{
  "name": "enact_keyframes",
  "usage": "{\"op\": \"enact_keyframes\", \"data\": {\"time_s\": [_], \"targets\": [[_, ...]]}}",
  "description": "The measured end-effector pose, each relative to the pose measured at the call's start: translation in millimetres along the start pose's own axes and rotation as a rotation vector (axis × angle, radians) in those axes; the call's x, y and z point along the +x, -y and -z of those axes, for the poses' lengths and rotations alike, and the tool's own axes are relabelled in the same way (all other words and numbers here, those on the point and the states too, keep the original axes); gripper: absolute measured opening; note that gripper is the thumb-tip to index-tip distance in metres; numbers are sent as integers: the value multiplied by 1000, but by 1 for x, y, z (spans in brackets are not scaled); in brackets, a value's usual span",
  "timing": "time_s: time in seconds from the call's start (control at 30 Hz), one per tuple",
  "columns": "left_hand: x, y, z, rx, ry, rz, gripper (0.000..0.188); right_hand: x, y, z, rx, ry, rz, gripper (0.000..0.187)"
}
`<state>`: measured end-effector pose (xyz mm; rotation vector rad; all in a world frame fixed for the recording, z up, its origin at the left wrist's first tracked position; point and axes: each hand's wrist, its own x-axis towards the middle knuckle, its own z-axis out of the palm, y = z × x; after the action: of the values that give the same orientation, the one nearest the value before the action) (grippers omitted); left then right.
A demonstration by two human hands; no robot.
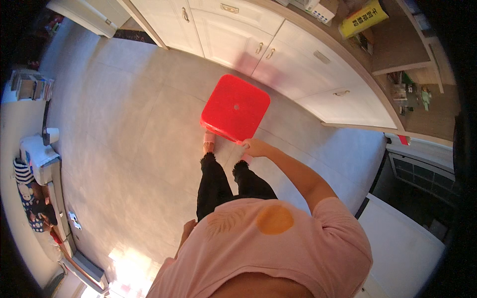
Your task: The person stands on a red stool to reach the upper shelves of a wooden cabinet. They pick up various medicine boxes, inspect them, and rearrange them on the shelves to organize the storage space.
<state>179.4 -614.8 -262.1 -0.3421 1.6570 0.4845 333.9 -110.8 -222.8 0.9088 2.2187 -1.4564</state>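
Note:
My right hand (255, 147) is closed on the near edge of a red plastic stool (233, 102). The stool's square seat has rounded corners and a small hole in the middle. It is in front of my feet, its legs hidden under the seat, and I cannot tell whether it touches the floor. My right arm reaches forward and inward to it. Low beside my left hip hangs my left hand (188, 229), partly covered by my shirt. Its fingers do not show clearly, and no object is visible in it.
White cabinets (233, 37) with brass-coloured handles run along the far and right side. Open wooden shelves (397, 49) above hold a yellow packet (365, 19). A white appliance-like box (397, 243) stands at the right. Cushions and cloth items (37, 198) line the left wall. Grey tiles (124, 139) cover the floor.

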Motion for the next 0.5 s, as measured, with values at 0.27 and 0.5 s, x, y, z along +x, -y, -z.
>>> {"op": "enact_keyframes", "data": {"time_s": [0.27, 0.5], "targets": [[27, -110, 56, 277, -4, -235, 29, 161, -64, -15, 35, -329, -282, 63], [58, -223, 155, -56, -302, -232, 21, 220, -40, -2, 17, -310, -660, 68]]}}
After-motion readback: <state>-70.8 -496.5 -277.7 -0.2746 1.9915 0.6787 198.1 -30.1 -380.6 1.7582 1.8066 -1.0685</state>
